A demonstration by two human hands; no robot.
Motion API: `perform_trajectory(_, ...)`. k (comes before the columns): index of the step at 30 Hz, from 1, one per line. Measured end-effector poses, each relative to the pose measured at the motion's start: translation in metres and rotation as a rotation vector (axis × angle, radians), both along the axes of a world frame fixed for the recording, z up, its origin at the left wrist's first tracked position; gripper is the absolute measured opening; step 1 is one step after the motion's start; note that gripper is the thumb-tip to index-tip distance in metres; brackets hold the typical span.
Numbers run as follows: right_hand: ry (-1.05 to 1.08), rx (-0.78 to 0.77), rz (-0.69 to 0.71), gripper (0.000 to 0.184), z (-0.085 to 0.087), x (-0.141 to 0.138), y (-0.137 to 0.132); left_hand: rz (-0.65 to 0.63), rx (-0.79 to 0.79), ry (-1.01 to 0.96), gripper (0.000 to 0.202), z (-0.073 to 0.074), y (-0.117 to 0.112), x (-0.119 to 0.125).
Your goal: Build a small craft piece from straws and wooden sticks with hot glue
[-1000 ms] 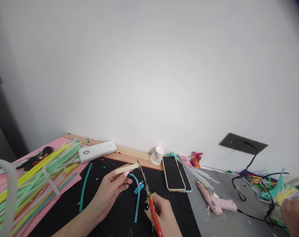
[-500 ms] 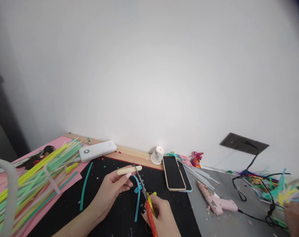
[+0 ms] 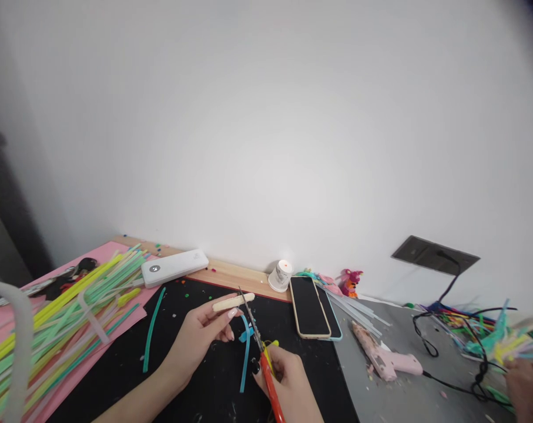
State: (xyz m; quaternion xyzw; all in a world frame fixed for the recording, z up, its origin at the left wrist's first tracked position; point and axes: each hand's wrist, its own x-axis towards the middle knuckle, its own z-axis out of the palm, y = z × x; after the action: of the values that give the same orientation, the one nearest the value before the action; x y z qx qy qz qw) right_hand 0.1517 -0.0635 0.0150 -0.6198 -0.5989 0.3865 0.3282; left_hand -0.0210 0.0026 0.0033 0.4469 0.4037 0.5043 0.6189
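Note:
A pale cream strip, fuzzy like a piece of pipe cleaner, is pinched between the thumb and fingers of my left hand. My right hand grips a pair of scissors with red and yellow handles. Their blades cross the strip near its right end. Below the blades, a blue strip and a small blue piece lie over the black mat. To the left of my left hand lies a teal strip.
Many coloured pipe cleaners lie on pink paper at left, beside a white power bank. Behind are a paper cup and phones. A pink glue gun lies at right, near another person's hand and black cables.
The cream strip has tilted slightly, its right end a little higher, and shifted a little right in my left hand. The scissors stay across it. The other person's hand has moved slightly left.

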Motion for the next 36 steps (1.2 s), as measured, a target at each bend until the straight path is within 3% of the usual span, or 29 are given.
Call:
perform_trajectory(15, 0.047, 0.061, 0.013, 0.03, -0.001, 0.0044, 0.0009, -0.03, 0.124, 0.115, 0.041, -0.0006, 0.0009, -0.0029)
perform_trajectory(36, 0.01, -0.015, 0.029, 0.026, 0.0066, 0.002, -0.0014, 0.034, 0.268, 0.343, 0.04, 0.0028, -0.0005, -0.0055)
